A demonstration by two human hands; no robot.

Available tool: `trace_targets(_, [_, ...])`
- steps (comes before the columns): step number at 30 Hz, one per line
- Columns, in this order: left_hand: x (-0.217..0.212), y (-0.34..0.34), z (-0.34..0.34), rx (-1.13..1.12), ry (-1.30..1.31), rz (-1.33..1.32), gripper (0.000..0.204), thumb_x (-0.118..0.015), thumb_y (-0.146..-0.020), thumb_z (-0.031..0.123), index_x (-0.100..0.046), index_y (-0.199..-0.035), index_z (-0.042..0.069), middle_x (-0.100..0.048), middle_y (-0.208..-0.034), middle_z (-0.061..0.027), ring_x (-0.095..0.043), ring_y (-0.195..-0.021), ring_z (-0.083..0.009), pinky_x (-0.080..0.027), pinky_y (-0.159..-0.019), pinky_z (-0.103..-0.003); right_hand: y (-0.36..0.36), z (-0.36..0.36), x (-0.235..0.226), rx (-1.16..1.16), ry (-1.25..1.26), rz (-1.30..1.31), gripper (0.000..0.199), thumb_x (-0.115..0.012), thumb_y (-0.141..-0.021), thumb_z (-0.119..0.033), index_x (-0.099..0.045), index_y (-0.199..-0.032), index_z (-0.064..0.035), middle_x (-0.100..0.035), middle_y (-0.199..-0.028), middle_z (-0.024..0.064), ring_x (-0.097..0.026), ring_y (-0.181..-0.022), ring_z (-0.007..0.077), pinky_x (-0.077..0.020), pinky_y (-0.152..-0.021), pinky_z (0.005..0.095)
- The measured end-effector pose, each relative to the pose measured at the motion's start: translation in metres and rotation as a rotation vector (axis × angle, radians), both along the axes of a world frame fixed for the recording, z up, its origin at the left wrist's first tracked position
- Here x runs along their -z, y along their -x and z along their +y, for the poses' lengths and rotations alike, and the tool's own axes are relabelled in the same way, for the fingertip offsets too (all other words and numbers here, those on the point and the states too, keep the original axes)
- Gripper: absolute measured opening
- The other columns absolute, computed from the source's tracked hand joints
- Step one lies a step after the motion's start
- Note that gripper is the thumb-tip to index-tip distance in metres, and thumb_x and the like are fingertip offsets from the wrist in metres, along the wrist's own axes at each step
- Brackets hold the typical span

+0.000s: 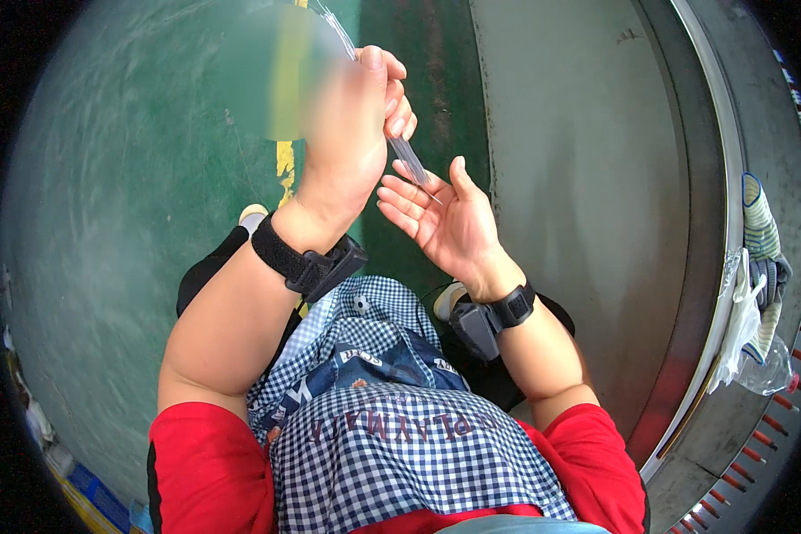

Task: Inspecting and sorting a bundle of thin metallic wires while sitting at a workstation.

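Note:
A bundle of thin, silvery wire-like strips [408, 160] runs slantwise through my left hand [349, 133], whose fingers are wrapped round its middle. The loose ends fan out above the fist, and the lower ends point down toward my right palm. My right hand [458, 227] is open, palm up, with its fingers spread just under those lower ends. One thin tip lies over the palm, and I cannot tell whether it touches the skin. A blurred patch hides part of my left hand and the area beside it.
To the right stands a grey metal panel [587, 178] with a raised edge. A striped knit glove [761, 222], a white plastic bag [740, 311] and a clear bottle [770, 367] rest along its far right. A yellow line [285, 165] marks the green floor [151, 222].

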State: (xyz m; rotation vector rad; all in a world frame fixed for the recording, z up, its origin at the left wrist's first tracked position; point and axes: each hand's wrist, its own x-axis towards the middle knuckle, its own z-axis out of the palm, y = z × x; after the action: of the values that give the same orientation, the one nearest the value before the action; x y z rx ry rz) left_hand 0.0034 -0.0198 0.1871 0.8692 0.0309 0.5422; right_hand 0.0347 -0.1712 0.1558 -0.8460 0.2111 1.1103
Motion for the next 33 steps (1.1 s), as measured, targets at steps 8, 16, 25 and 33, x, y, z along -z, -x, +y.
trace_targets(8, [0.008, -0.001, -0.039, -0.025, -0.045, -0.029, 0.025, -0.045, -0.101, 0.028, -0.051, -0.094, 0.005, -0.048, -0.073, 0.0006, -0.05, -0.066, -0.0076, -0.047, -0.064, -0.022, -0.006, 0.004, -0.002, 0.144, -0.237, 0.204, 0.075, -0.014, -0.098, -0.058, -0.045, -0.129, 0.0021, -0.055, -0.125, 0.0188, -0.054, -0.116, 0.0302, -0.044, -0.101, 0.0433])
trace_targets(16, [0.015, 0.0, -0.027, 0.117, 0.162, 0.129, 0.03, -0.042, -0.102, 0.033, -0.051, -0.096, 0.006, -0.046, -0.074, 0.0001, -0.049, -0.068, -0.0099, -0.048, -0.066, -0.026, 0.001, 0.002, -0.004, 0.118, -0.088, 0.073, 0.066, -0.018, -0.1, -0.055, -0.049, -0.125, -0.0021, -0.058, -0.118, 0.0116, -0.057, -0.109, 0.0228, -0.0449, -0.098, 0.0392])
trace_targets(25, [0.019, 0.005, -0.025, 0.531, 0.345, 0.296, 0.029, -0.042, -0.102, 0.033, -0.052, -0.098, 0.007, -0.042, -0.068, 0.0031, -0.038, -0.054, -0.0057, -0.035, -0.05, -0.02, -0.016, -0.012, -0.013, 0.042, 0.035, -0.317, 0.035, -0.039, -0.101, -0.033, -0.061, -0.11, -0.0075, -0.064, -0.096, 0.0018, -0.059, -0.088, 0.0127, -0.0452, -0.082, 0.0292])
trace_targets(33, [0.016, 0.01, -0.03, 0.696, 0.252, 0.44, 0.021, -0.046, -0.1, 0.026, -0.054, -0.099, 0.007, -0.046, -0.07, 0.0026, -0.035, -0.049, -0.0042, -0.031, -0.043, -0.019, -0.03, -0.018, -0.021, 0.151, 0.072, -0.413, 0.029, -0.051, -0.098, -0.028, -0.062, -0.109, -0.0043, -0.065, -0.093, 0.002, -0.06, -0.083, 0.0102, -0.0476, -0.075, 0.0255])
